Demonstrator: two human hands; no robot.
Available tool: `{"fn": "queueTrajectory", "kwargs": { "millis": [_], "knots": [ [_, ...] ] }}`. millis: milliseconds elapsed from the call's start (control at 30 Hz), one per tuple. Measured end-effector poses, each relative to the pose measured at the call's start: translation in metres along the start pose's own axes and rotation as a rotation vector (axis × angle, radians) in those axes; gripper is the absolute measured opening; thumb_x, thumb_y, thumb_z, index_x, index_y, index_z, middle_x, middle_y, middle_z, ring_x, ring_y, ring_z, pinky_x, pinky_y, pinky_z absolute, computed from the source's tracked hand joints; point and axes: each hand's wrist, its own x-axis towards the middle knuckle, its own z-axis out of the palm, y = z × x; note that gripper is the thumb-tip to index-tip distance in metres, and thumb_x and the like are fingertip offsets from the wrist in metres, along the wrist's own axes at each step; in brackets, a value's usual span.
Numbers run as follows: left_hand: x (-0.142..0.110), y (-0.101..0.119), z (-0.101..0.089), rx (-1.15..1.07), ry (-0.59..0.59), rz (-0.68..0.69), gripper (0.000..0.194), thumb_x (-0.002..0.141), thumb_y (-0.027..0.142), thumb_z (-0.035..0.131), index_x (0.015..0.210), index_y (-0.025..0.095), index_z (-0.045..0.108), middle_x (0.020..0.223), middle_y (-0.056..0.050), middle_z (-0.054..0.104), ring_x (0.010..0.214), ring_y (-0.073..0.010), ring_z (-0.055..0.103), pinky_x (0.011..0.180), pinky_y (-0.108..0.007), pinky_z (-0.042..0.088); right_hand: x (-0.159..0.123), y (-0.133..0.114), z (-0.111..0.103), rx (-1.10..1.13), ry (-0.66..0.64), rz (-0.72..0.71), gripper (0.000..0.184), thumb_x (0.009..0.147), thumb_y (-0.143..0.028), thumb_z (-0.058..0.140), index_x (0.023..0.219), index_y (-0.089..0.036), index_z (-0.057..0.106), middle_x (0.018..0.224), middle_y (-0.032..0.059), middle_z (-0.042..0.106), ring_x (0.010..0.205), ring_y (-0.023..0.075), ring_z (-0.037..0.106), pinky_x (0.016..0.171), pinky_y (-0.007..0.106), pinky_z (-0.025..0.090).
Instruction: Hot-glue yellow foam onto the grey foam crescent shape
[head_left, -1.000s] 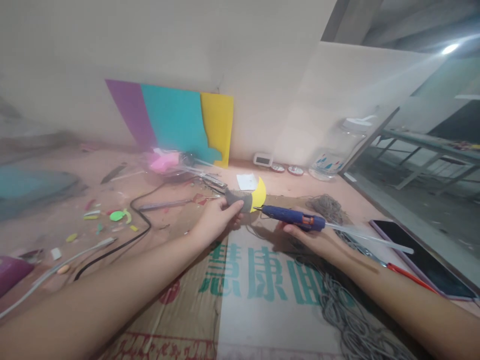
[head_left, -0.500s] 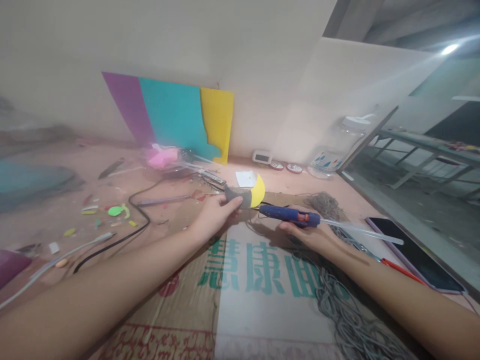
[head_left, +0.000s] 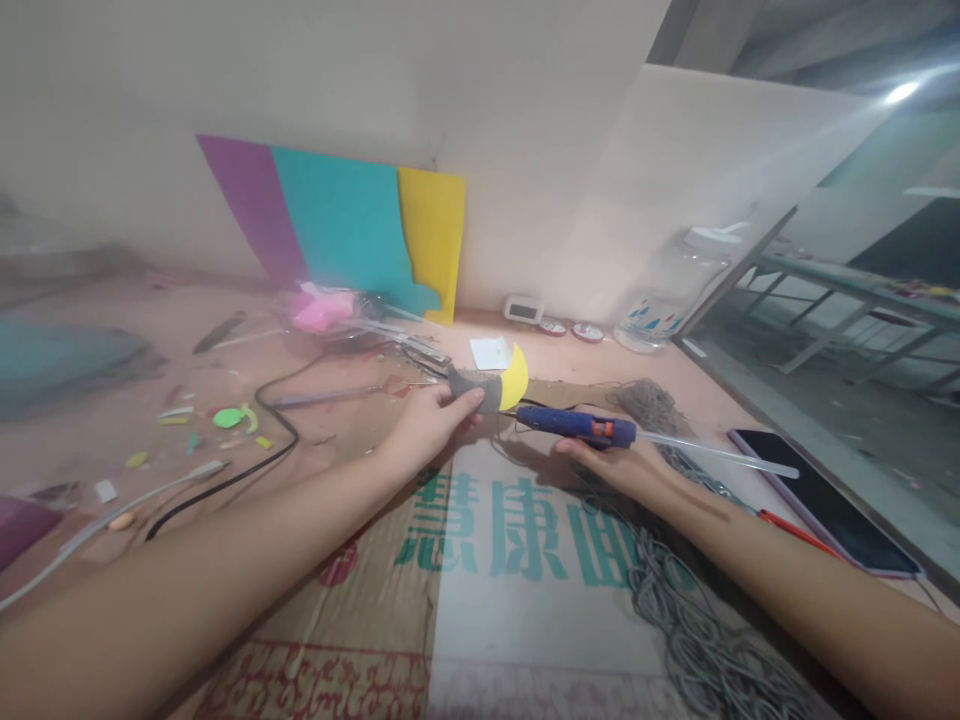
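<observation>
My left hand (head_left: 439, 415) pinches a crescent-shaped piece (head_left: 512, 379), whose left part is covered in grey cord and whose right end is bare yellow. In my right hand (head_left: 611, 455) lies a blue glue gun (head_left: 574, 424), its nozzle close under the crescent's lower edge; I cannot tell whether it touches. A clear glue stick (head_left: 720, 452) sticks out of the gun's rear. Loose grey cord (head_left: 697, 620) lies in a tangle beside and below my right forearm.
Printed cardboard (head_left: 517, 620) lies under my hands. A phone (head_left: 825, 500) is at the right, near a clear bottle (head_left: 675, 290). Coloured foam sheets (head_left: 345, 220) lean on the wall. Scraps and a black cable (head_left: 262, 460) lie at the left.
The view has shifted slightly. Both hands keep their hold, with the glue gun still at the crescent's lower edge.
</observation>
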Motion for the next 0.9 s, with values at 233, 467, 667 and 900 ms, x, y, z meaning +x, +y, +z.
{"fn": "queueTrajectory", "kwargs": {
  "millis": [233, 467, 667, 900],
  "knots": [
    [0.0007, -0.0001, 0.0002, -0.019, -0.002, -0.014, 0.039, 0.072, 0.051, 0.065, 0.068, 0.012, 0.064, 0.064, -0.006, 0.067, 0.053, -0.0120, 0.055, 0.051, -0.022, 0.042, 0.0006, 0.0011, 0.0004, 0.012, 0.010, -0.004, 0.026, 0.077, -0.045, 0.066, 0.071, -0.021, 0.059, 0.068, 0.0041, 0.061, 0.062, 0.0210, 0.056, 0.056, 0.032, 0.044],
    [0.0008, -0.0018, -0.0004, -0.015, -0.014, -0.008, 0.040, 0.072, 0.052, 0.065, 0.067, 0.012, 0.065, 0.062, -0.005, 0.067, 0.052, -0.0116, 0.055, 0.052, -0.023, 0.042, 0.0007, 0.0062, 0.0009, -0.031, 0.020, -0.005, 0.028, 0.078, -0.046, 0.065, 0.070, -0.020, 0.059, 0.068, 0.0036, 0.060, 0.062, 0.0208, 0.056, 0.057, 0.032, 0.043],
    [0.0020, -0.0027, -0.0006, -0.004, -0.010, 0.005, 0.041, 0.072, 0.053, 0.065, 0.067, 0.012, 0.065, 0.064, -0.006, 0.068, 0.052, -0.0124, 0.056, 0.052, -0.024, 0.042, 0.0002, 0.0025, -0.0005, -0.050, 0.012, -0.010, 0.029, 0.079, -0.048, 0.064, 0.070, -0.020, 0.059, 0.067, 0.0039, 0.060, 0.062, 0.0207, 0.056, 0.057, 0.033, 0.044],
    [0.0003, -0.0008, -0.0008, 0.012, -0.011, 0.002, 0.040, 0.073, 0.052, 0.064, 0.066, 0.013, 0.064, 0.063, -0.005, 0.067, 0.052, -0.0123, 0.055, 0.051, -0.023, 0.041, -0.0001, -0.0018, -0.0014, -0.075, 0.006, 0.007, 0.030, 0.079, -0.047, 0.063, 0.068, -0.020, 0.057, 0.065, 0.0025, 0.059, 0.060, 0.0191, 0.055, 0.054, 0.030, 0.042]
  ]
}}
